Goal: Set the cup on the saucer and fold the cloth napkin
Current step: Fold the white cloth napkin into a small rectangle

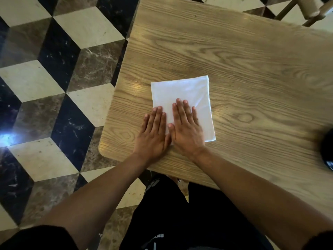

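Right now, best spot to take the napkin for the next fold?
Probably the far right corner of the napkin, from the far side: it is the free, uncovered end. Left hand and right hand press flat on its near edge.

Head camera looks steeply down, close over the table (234,51)

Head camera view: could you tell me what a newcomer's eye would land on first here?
The white napkin, folded to a square, lies near the left end of the wooden table. The left hand and right hand press flat on its near edge, side by side. Left of the table, a bold cube-pattern marble floor stands out.
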A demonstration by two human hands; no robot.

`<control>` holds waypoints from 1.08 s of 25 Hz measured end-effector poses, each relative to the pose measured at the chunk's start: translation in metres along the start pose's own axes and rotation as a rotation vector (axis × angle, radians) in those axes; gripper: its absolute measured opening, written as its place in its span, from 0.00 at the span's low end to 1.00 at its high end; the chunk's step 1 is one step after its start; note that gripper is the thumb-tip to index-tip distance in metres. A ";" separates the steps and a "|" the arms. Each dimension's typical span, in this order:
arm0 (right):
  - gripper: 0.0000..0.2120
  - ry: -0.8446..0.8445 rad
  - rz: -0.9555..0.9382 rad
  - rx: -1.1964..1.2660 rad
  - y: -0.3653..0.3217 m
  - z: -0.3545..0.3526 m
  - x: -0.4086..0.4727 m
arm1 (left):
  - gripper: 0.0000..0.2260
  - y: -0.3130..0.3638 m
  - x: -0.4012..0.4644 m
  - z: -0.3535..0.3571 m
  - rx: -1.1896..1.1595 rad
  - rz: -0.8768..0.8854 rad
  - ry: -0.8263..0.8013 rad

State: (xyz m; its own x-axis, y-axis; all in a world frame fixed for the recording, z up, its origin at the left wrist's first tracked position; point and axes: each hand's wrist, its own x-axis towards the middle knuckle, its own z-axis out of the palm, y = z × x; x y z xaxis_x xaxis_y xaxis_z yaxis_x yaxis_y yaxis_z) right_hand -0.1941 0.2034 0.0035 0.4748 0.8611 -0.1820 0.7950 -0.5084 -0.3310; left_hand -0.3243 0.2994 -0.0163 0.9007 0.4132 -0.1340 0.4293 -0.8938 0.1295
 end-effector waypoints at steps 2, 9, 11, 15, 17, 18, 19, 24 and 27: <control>0.35 -0.026 -0.031 -0.073 0.028 0.004 -0.005 | 0.33 -0.002 0.000 0.000 0.011 -0.009 -0.021; 0.38 -0.022 -0.064 -0.187 0.096 -0.010 -0.030 | 0.36 0.001 0.000 -0.010 -0.030 -0.027 -0.098; 0.40 -0.041 -0.064 -0.144 0.098 -0.015 -0.033 | 0.37 -0.001 0.001 -0.014 -0.090 -0.027 -0.121; 0.36 0.048 -0.270 -0.039 0.118 -0.032 -0.055 | 0.34 -0.015 -0.012 -0.022 -0.167 0.154 -0.033; 0.26 0.081 -0.373 0.005 0.126 -0.035 -0.061 | 0.20 -0.020 -0.018 -0.024 -0.152 0.300 0.065; 0.22 0.108 -0.411 0.030 0.127 -0.035 -0.062 | 0.15 -0.021 -0.020 -0.026 -0.144 0.345 0.096; 0.18 0.128 -0.439 0.049 0.128 -0.033 -0.062 | 0.12 -0.022 -0.022 -0.026 -0.139 0.366 0.108; 0.10 0.199 -0.473 0.047 0.130 -0.030 -0.058 | 0.08 -0.015 -0.029 -0.024 -0.032 0.347 0.164; 0.11 0.238 -0.512 -0.026 0.129 -0.033 -0.057 | 0.08 -0.008 -0.033 -0.024 0.043 0.319 0.193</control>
State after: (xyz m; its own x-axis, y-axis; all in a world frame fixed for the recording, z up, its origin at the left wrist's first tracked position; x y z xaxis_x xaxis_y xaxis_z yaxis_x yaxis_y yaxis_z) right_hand -0.1059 0.0883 0.0015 0.0958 0.9729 0.2105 0.9540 -0.0293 -0.2984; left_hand -0.3555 0.2974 0.0105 0.9865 0.1339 0.0944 0.1252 -0.9878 0.0931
